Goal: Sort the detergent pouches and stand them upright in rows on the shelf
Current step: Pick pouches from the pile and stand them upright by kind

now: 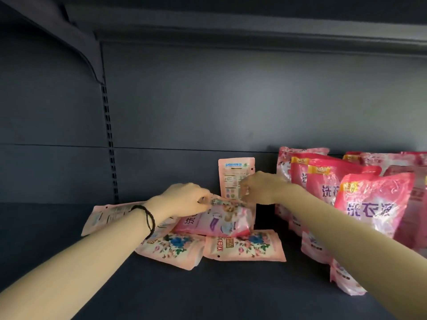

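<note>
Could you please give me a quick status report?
Status: left hand and right hand pinch glossy pink plastic pouch by its top edge. Underneath, pale pink floral pouches lie flat.

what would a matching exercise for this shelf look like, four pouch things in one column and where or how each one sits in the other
Things
1 pale pouch with the blue label
2 darker pink pouch on the pile
3 floral pouch with red lettering
4 large pink pouches

States
A lying flat near the front of the shelf
B pinched at its top edge by the left hand and the right hand
C standing in rows at the right
D standing alone at the back

Pairs: 1-D, 2-B, 3-A, 4-C
</note>
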A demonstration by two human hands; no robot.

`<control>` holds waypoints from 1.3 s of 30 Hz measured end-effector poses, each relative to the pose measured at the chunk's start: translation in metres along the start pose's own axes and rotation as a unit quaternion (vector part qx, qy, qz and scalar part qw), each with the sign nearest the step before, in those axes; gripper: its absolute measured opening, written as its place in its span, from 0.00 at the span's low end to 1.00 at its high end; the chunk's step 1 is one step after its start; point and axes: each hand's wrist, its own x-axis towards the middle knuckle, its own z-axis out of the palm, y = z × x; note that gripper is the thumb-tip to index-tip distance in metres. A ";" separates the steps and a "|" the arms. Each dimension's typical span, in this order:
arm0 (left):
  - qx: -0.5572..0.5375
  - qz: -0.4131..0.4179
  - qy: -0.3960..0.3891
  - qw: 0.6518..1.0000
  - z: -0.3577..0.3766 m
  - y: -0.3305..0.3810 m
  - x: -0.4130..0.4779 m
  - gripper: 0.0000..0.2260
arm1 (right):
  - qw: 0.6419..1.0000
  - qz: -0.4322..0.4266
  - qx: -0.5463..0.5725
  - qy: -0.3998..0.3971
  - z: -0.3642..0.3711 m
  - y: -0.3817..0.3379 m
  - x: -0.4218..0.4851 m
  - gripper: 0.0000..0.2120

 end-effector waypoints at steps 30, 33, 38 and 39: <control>-0.176 -0.058 -0.087 0.979 0.032 -0.001 0.045 0.17 | 0.990 0.047 0.118 -0.063 0.041 0.006 0.040 0.20; -0.149 -0.076 -0.094 0.981 0.038 -0.001 0.050 0.14 | 0.990 0.088 0.085 -0.071 0.055 0.006 0.052 0.13; -0.125 -0.067 -0.084 0.986 0.039 0.004 0.046 0.18 | 0.981 0.107 0.157 -0.042 0.076 0.007 0.063 0.06; -0.127 -0.066 -0.075 0.987 0.040 0.004 0.045 0.19 | 0.978 0.104 0.175 -0.035 0.077 0.008 0.063 0.08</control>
